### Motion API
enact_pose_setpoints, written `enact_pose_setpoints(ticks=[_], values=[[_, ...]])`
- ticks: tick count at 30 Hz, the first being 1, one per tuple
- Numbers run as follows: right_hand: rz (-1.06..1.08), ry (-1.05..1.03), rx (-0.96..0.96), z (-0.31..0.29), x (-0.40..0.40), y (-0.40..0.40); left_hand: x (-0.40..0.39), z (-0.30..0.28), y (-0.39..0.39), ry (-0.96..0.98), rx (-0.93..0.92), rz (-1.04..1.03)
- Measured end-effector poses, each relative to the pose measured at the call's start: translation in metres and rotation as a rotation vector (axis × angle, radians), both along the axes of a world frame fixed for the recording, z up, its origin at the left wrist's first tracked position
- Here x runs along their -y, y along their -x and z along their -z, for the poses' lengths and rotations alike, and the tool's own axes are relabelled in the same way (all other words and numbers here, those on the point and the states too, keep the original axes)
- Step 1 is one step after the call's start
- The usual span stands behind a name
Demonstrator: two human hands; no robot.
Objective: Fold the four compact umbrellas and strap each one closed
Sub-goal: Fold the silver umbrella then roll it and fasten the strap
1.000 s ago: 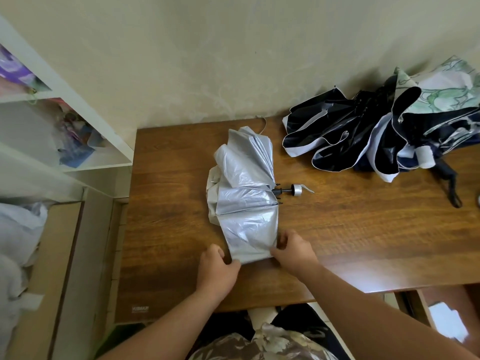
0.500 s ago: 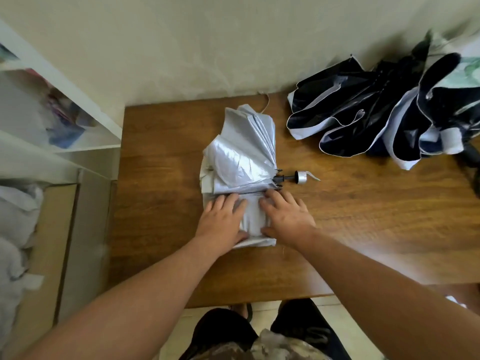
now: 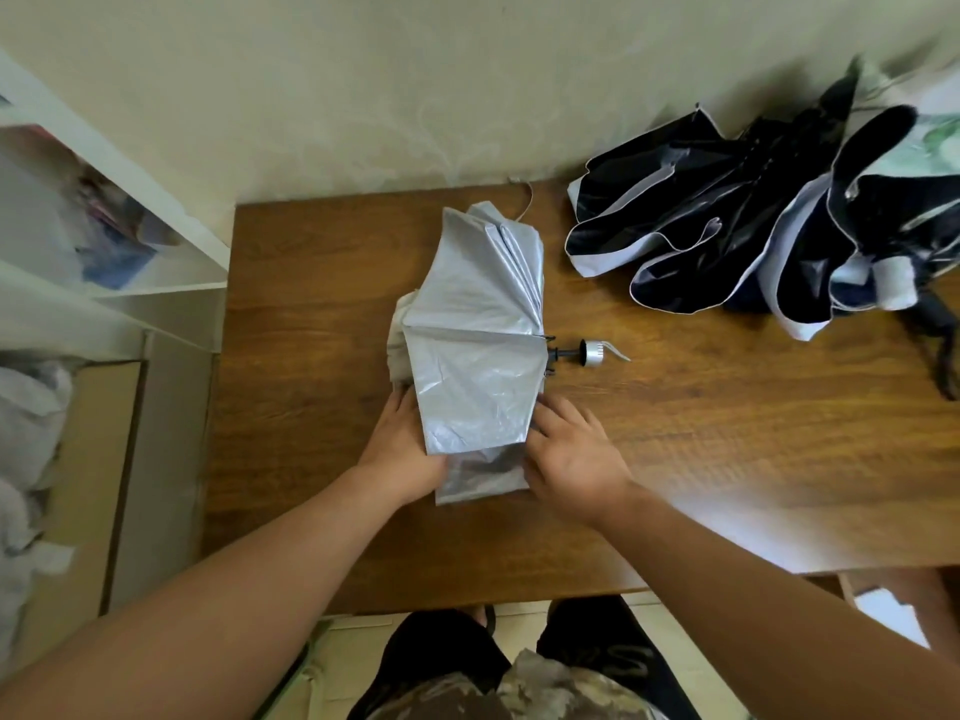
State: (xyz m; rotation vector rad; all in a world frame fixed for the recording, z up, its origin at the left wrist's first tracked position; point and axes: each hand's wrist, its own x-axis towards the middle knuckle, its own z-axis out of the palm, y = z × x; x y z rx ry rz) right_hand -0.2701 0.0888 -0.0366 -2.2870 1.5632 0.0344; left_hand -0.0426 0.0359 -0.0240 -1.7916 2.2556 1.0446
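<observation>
The silver umbrella (image 3: 475, 350) lies half-collapsed on the wooden table (image 3: 727, 433), its panels fanned out and its silver-capped tip (image 3: 592, 351) pointing right. My left hand (image 3: 402, 449) holds the left edge of the nearest panel, with the thumb hidden under the fabric. On the panel's right edge my right hand (image 3: 571, 452) grips it, fingertips against the fabric. A black umbrella with white trim (image 3: 701, 236) sprawls unfolded at the back right. Overlapping it is another umbrella with a green-and-white print (image 3: 930, 148).
A white shelf unit (image 3: 119, 236) with blurred items stands left of the table, and the wall runs along the table's back edge. A black umbrella handle with its strap (image 3: 943, 350) lies near the right edge. My knees show under the table's front edge.
Both hands lifted off the pressed-down fabric and moved out to the side edges. A fresh silver panel now lies over the near part of the umbrella.
</observation>
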Motion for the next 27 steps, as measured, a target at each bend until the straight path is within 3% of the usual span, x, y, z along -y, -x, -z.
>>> enact_pose_setpoints(ticks=[2,6,11,17,27], values=[[-0.035,0.111,0.033,0.007,-0.011,0.0,-0.002,0.01,0.0,0.06,-0.077,-0.071],[-0.036,0.083,0.04,0.023,-0.034,0.007,-0.02,0.011,-0.004,0.216,-0.06,0.053],[-0.154,0.037,0.008,0.032,-0.063,0.006,-0.094,0.031,-0.021,0.347,0.092,0.667],[-0.13,-0.133,-0.179,0.039,-0.073,0.009,-0.115,0.051,-0.047,0.239,0.29,0.565],[0.064,-0.216,-0.286,0.031,-0.084,0.012,-0.129,0.05,-0.045,0.23,0.274,0.501]])
